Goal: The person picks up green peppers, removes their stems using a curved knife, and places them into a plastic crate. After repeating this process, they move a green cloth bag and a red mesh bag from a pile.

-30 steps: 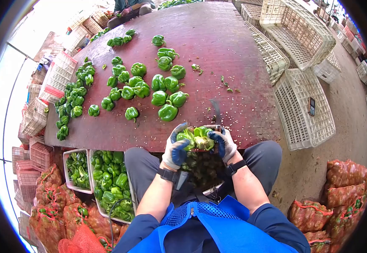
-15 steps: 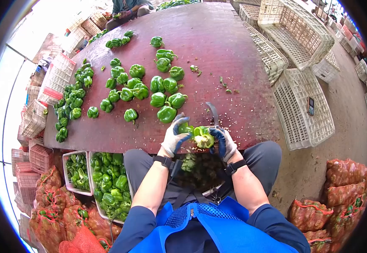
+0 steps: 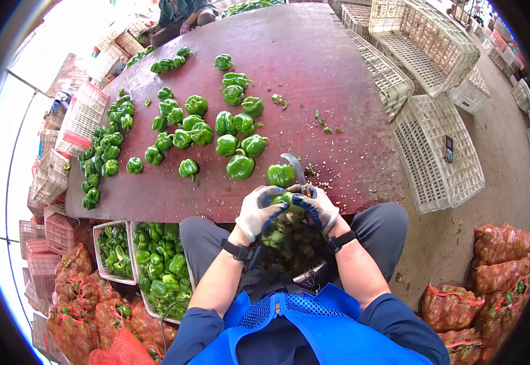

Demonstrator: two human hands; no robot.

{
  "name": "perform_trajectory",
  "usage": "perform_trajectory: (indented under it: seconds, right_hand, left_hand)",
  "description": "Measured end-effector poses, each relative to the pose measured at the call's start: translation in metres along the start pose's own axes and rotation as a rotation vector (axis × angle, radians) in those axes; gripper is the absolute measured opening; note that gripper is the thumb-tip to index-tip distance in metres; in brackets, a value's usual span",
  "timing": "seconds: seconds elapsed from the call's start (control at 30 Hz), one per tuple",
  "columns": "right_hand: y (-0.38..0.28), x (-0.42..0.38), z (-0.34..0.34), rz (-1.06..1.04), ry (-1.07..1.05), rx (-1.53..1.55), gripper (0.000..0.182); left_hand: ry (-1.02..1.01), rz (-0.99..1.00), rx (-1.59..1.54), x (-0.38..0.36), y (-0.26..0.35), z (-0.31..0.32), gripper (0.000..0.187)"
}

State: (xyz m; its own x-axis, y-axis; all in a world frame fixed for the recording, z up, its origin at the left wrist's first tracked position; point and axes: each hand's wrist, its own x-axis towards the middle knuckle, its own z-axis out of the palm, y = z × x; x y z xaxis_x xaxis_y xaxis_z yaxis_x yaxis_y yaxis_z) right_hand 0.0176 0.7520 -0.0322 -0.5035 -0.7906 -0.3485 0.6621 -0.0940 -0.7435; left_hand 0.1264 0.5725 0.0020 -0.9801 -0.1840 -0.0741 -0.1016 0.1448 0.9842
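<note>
**Gloved hands meet over a held pepper at the surface's near edge**

The left hand is partly closed, fingers curled round the held pepper. The right hand is closed on the handle of a curved knife, its fingers also against the pepper; the blade points toward the far side. One whole pepper sits just beyond the hands on the red surface. Loose peppers spread across its middle, and a dense row lies along the left edge. Below the near edge, at left, stand two pepper-filled crates. Off the right edge, a phone rests on a pale crate. Another person sits by the far left corner.
</note>
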Motion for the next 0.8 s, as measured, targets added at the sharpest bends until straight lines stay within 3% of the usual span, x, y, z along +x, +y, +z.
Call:
perform_trajectory:
  seconds: [0.1, 0.2, 0.3, 0.37, 0.47, 0.57, 0.8]
  right_hand:
    - [-0.002, -0.003, 0.007, -0.130, 0.079, -0.091, 0.038]
    - [-0.014, -0.012, 0.016, 0.025, 0.224, -0.221, 0.038]
    - [-0.013, -0.011, 0.015, 0.028, 0.147, -0.138, 0.032]
    - [-0.006, -0.008, 0.008, 0.043, 0.129, -0.129, 0.033]
    - [0.007, -0.001, 0.006, -0.108, 0.032, -0.289, 0.034]
    - [0.005, -0.005, 0.011, -0.159, 0.029, -0.286, 0.034]
    - [-0.001, -0.006, 0.012, -0.058, 0.048, -0.397, 0.031]
  left_hand:
    - [0.138, -0.032, -0.113, -0.007, -0.005, 0.011, 0.040]
    - [0.416, -0.078, -0.388, -0.010, -0.009, 0.020, 0.041]
    - [0.464, 0.061, -0.145, -0.016, -0.008, 0.029, 0.043]
    - [0.428, 0.021, -0.200, -0.019, -0.004, 0.026, 0.042]
    - [0.101, -0.082, -0.319, -0.012, 0.010, 0.020, 0.040]
    - [0.037, -0.250, -0.309, -0.012, 0.021, 0.016, 0.040]
    - [0.242, -0.209, -0.317, -0.012, 0.005, 0.029, 0.040]
